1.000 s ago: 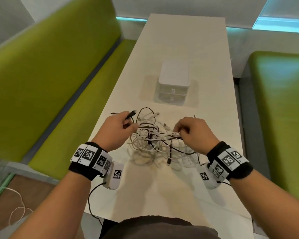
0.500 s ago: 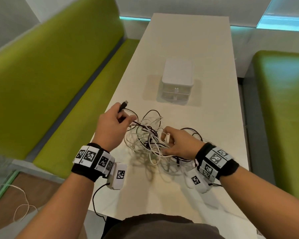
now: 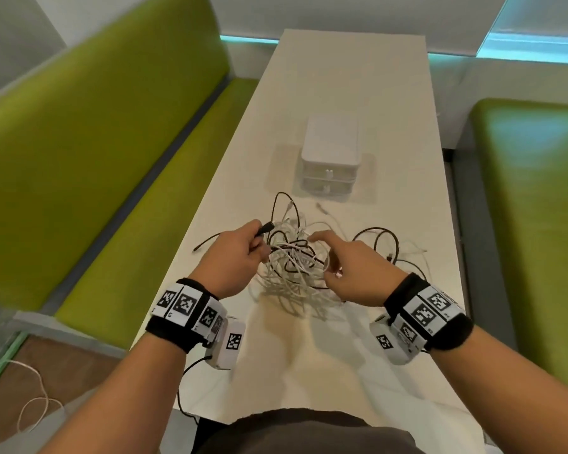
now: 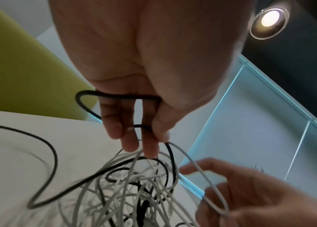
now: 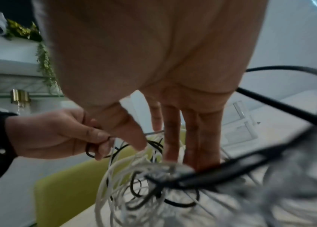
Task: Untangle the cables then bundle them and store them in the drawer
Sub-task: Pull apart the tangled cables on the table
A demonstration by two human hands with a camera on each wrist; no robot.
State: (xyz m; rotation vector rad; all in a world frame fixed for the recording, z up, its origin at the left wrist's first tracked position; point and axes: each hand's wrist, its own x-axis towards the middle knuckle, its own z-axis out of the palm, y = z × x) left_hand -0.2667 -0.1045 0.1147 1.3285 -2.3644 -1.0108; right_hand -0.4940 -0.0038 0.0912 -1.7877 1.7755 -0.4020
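Note:
A tangle of white and black cables [image 3: 292, 270] lies on the white table [image 3: 341, 77], lifted a little between my hands. My left hand [image 3: 259, 247] grips a black cable [image 4: 115, 96] at the tangle's left side; its plug [image 3: 267, 228] sticks out above the knuckles. In the left wrist view the left hand [image 4: 144, 138] curls round that cable. My right hand [image 3: 325, 253] reaches into the tangle from the right with straight fingers [image 5: 173, 130]; a white loop [image 4: 212, 198] lies across them. The white two-drawer box [image 3: 330, 152] stands beyond, both drawers shut.
Black cable loops [image 3: 384, 244] spread on the table to the right of the tangle, and one black end [image 3: 207, 242] trails left. Green benches [image 3: 95, 142] run along both sides. Another white cable [image 3: 30, 404] lies on the floor at the lower left.
My right hand has let go of the bunch it was pulling and now reaches into the tangle's top with straight fingers. The left hand keeps the black plug end. Black loops lie further right.

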